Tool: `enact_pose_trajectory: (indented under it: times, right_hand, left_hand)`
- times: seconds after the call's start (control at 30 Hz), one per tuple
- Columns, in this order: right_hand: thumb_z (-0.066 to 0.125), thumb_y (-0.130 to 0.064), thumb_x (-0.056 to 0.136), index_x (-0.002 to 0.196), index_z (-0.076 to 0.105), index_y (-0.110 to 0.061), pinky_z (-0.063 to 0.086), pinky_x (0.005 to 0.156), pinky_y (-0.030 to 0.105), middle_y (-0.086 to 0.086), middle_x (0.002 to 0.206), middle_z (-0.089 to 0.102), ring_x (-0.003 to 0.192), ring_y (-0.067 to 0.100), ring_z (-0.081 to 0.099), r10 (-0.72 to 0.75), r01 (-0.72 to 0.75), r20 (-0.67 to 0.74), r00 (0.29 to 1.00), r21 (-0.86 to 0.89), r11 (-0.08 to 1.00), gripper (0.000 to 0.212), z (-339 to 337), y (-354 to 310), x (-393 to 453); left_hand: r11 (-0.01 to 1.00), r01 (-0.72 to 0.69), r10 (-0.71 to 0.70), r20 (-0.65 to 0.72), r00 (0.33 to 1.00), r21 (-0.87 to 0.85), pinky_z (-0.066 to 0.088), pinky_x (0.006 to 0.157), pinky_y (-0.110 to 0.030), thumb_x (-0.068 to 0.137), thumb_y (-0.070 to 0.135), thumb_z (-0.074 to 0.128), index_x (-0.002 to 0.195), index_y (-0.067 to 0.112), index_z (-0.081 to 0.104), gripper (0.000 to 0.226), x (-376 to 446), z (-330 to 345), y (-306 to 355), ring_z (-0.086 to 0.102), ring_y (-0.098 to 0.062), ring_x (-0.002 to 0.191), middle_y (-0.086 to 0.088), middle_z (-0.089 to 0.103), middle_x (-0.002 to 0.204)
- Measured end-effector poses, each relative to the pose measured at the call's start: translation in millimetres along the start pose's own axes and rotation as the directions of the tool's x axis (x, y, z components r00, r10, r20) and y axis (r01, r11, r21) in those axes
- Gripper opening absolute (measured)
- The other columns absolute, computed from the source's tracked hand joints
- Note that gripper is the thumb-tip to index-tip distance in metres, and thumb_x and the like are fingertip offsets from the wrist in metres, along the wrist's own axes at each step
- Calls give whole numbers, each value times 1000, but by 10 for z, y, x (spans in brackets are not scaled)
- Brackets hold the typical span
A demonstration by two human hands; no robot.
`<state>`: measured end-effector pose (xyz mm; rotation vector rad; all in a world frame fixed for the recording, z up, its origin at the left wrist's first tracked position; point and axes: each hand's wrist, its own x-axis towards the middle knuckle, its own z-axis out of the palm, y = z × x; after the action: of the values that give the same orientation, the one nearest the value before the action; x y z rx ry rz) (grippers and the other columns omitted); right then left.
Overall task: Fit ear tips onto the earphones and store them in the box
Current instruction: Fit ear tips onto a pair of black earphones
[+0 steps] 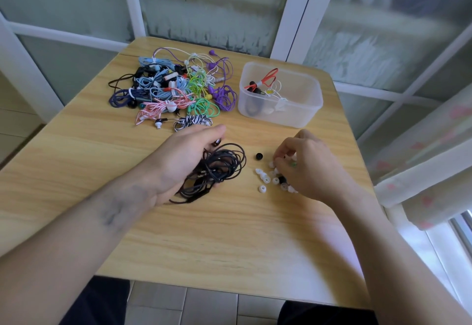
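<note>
My left hand [189, 156] grips the limp black earphones [217, 169], which should tangle easily, while just beside them my right hand [304, 163] pinches among the tiny, soft, slippery ear tips [265, 179], the box [279, 94] beyond.

- Light wooden table [229, 235] fills the frame's centre.
- Frosted glass panels in white frames [291, 13] span the top.
- Pale floor tiles [204, 306] at bottom.
- Patterned curtain [434, 161] at right.
</note>
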<state>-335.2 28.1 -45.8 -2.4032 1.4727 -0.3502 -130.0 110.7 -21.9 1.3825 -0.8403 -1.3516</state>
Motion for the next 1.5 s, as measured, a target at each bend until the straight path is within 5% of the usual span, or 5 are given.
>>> enact_pose_trajectory:
  times: [0.23, 0.43, 0.73, 1.17, 1.5]
  right_hand:
    - [58, -17, 96, 87, 62, -21, 41, 68, 8, -9, 87, 66, 77, 2, 59, 56, 28, -251, 966, 320, 947, 11, -156, -69, -118]
    - [66, 3, 88, 93, 64, -4, 52, 57, 22, 11, 79, 73, 60, 16, 64, 138, 16, -98, 986, 863, 504, 9, -225, -314, -332]
    - [74, -12, 76, 112, 63, -3, 56, 57, 32, 8, 74, 67, 62, 23, 65, -39, -200, 225, 974, 924, 326, 38, 37, -413, -430]
    - [72, -33, 80, 86, 67, -7, 57, 57, 56, 2, 64, 60, 54, 26, 63, -69, -117, 177, 982, 850, 514, 27, 126, -564, -500]
    - [72, -33, 86, 84, 77, -32, 56, 61, 35, -10, 66, 63, 58, 10, 67, -87, 131, -114, 990, 464, 876, 5, 13, -405, -544]
  left_hand:
    - [991, 30, -10, 147, 989, -132, 51, 70, -42, 91, 27, 48, 106, 9, 50, 24, 10, -137, 68, 55, -29, 64, -14, 57, 72]
    - [980, 2, 42, 216, 975, -197, 52, 57, -33, 78, 24, 53, 108, 1, 54, 37, -28, -122, 94, 58, -36, 82, -22, 57, 87]
    - [917, 129, 4, 333, 943, -377, 27, 39, -21, 82, 50, 50, 96, 10, 62, 44, -83, -19, 55, 49, -18, 44, -3, 48, 66]
    - [906, 108, 63, 383, 922, -409, 23, 40, -24, 73, 15, 51, 81, 10, 60, 13, -121, -24, 34, 43, -18, 38, -2, 37, 60]
    - [856, -378, 296, 264, 918, 352, 42, 60, -10, 83, 21, 74, 92, 14, 71, 12, -187, 53, -100, 58, 4, 62, 6, 70, 81]
